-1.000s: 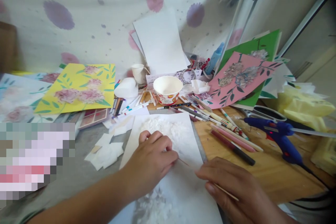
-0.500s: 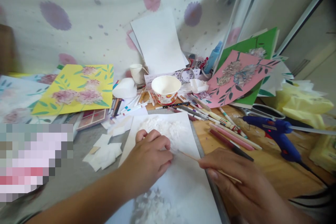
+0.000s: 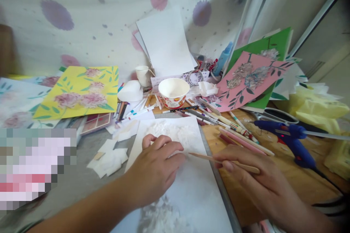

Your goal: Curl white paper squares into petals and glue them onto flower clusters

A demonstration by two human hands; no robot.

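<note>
A pointed flat wooden stick (image 3: 202, 156) is held in my right hand (image 3: 254, 178), its tip close to the fingertips of my left hand (image 3: 158, 169). My left hand is bent over a white sheet of paper (image 3: 199, 193), its fingers drawn together; whatever lies between them is hidden. Beyond those fingers, a ruffled white paper cluster (image 3: 164, 128) sits on the sheet's far part. A second, greyish-white ruffled cluster (image 3: 161, 216) lies at the near end, partly cut off by the frame. Left of the sheet are loose white paper squares (image 3: 112, 162).
A paper bowl (image 3: 174, 93) stands behind the sheet among scattered pens. On the right lie a blue glue gun (image 3: 292, 142) and scissors (image 3: 281, 115). Flower pictures on yellow card (image 3: 79, 87) and pink card (image 3: 237, 96) lean at the sides.
The stick has turned to show its flat side and lies more level. My right hand has shifted slightly up and right. My left fingers have moved a little right.
</note>
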